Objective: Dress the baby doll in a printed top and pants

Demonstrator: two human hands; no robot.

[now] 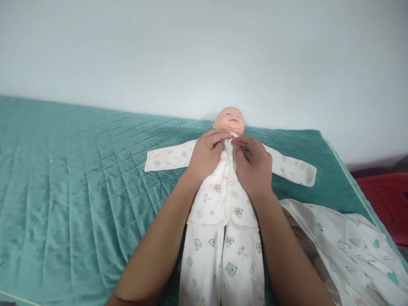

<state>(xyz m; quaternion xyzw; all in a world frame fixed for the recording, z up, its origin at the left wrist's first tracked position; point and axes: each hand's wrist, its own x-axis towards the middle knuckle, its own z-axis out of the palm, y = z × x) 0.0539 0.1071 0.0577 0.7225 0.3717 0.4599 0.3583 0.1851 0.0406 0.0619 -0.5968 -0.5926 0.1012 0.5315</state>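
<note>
A baby doll lies on its back with its head by the wall. It wears a white long-sleeved top printed with small green bears, and matching trousers. Both sleeves stretch out sideways. At the collar, my left hand pinches the top's front edge with fingers closed. My right hand pinches the opposite edge just beside it. The fingertips of both hands almost meet under the doll's chin. Lower down, the two front edges come together along the middle. Any fastener between my fingers is hidden.
A green quilted cover lies beneath the doll and reaches the pale wall. On the right is a crumpled white cloth with blue-green prints. Beyond the cover's right edge stands a red plastic object.
</note>
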